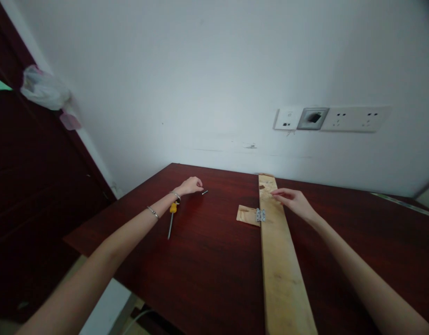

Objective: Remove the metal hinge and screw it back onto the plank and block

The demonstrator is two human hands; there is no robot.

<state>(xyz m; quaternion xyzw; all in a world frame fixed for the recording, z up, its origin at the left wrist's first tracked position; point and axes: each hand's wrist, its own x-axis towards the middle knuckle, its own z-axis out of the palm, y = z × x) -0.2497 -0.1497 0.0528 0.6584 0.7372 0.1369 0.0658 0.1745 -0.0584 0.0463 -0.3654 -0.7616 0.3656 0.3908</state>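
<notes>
A long pale wooden board point(282, 265) lies lengthwise on the dark red-brown table. A small wood piece point(247, 215) sits at its left side, joined by a silver metal hinge point(260, 215). My right hand point(291, 200) is over the far part of the board with its fingertips pinched together; anything between them is too small to name. On the left, my left hand point(191, 185) rests low over the table with curled fingers. Just right of its fingertips is a small thin metal piece point(204, 192). A screwdriver point(173, 209) with a yellow handle lies below my left wrist.
The table point(214, 270) meets a white wall point(200, 93) at its back edge. Sockets point(350, 119) are set in the wall at the right. A dark door point(33, 186) stands at the left, with a white plastic bag point(45, 88) hanging near it.
</notes>
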